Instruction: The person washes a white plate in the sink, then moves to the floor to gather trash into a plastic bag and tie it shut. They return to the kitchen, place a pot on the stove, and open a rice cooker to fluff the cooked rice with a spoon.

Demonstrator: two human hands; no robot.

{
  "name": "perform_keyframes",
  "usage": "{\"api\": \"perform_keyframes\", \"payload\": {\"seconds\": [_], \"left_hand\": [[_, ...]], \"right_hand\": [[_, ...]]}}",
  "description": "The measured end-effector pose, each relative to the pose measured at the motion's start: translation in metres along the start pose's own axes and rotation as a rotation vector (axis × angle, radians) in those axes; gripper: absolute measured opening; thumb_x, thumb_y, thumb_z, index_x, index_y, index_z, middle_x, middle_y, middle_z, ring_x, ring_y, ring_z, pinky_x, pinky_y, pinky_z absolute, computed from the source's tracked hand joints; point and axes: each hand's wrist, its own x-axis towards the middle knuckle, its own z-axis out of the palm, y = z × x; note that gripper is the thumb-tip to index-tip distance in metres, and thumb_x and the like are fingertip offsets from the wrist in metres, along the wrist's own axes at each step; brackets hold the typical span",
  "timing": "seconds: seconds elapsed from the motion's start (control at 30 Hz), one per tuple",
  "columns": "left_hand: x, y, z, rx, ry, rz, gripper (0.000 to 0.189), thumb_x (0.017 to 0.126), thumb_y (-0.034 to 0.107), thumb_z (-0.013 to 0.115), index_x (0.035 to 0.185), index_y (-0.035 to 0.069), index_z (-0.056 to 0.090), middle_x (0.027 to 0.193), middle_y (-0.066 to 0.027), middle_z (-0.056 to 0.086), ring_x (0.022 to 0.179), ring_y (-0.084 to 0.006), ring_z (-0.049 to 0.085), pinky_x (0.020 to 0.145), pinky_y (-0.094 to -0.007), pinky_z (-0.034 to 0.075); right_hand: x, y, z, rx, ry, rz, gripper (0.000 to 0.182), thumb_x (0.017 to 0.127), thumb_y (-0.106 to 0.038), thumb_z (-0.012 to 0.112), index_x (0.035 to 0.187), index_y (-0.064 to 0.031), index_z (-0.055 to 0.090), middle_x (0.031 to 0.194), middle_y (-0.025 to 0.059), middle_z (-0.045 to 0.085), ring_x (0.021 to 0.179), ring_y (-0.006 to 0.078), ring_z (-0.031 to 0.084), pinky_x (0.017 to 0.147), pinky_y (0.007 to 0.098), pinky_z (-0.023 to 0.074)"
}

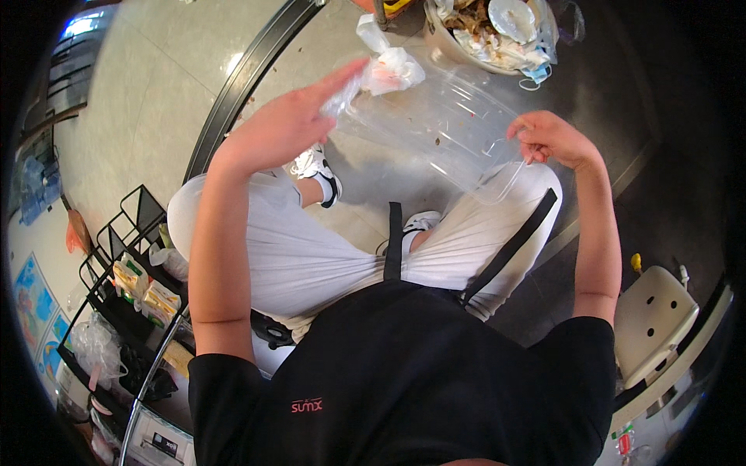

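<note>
A clear plastic container (437, 125) is held tilted above my knees. My right hand (545, 137) grips its rim at the right end, with the fingers curled over the edge. At the other end, my left hand (285, 122) is blurred, with its fingers stretched forward and a clear crinkled plastic film or bag (344, 96) against them. Crumpled white tissue with reddish stains (393, 70) lies just beyond those fingertips; whether the hand touches it I cannot tell. Small dark and reddish specks show in or through the container.
A round bin (437, 41) heaped with used tissues, a white bowl and a blue face mask stands at the top. A dark metal floor track (233, 87) curves at the left. Beside me are a black wire rack (99, 291) with packets and bags, and a beige plastic stool (655, 326).
</note>
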Motion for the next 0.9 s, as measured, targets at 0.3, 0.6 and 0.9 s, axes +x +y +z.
{"api": "perform_keyframes", "payload": {"seconds": [0.3,0.6,0.9], "left_hand": [[0.007,0.001,0.008,-0.185,0.017,0.054,0.077,0.083,0.004,0.049,0.151,0.023,0.020,0.148,-0.0118,0.038,0.077,-0.0139,0.059,0.076,-0.0278,0.049],[0.006,0.001,0.010,-0.255,-0.004,0.031,0.075,0.085,0.007,0.052,0.151,0.024,0.021,0.147,-0.0118,0.038,0.068,-0.0116,0.053,0.074,-0.0274,0.050],[0.014,0.000,0.012,-0.344,0.103,0.042,0.072,0.088,0.008,0.054,0.151,0.017,0.020,0.152,-0.0096,0.030,0.070,-0.0072,0.048,0.076,-0.0255,0.048]], "right_hand": [[0.035,-0.049,0.030,-0.131,0.090,-0.148,0.039,0.083,-0.010,0.049,0.118,0.0035,0.060,0.057,0.0011,0.053,0.042,0.0043,0.039,0.039,0.0198,0.0308],[0.065,-0.051,0.039,-0.513,0.382,-0.103,0.032,0.083,-0.009,0.050,0.112,0.0015,0.060,0.078,0.0123,0.063,0.053,0.0148,0.056,0.048,0.0285,0.0455],[0.019,-0.077,0.059,-0.737,0.369,-0.259,0.034,0.080,-0.006,0.047,0.111,-0.0001,0.059,0.089,0.0163,0.063,0.058,0.0229,0.062,0.056,0.0341,0.0513]]}}
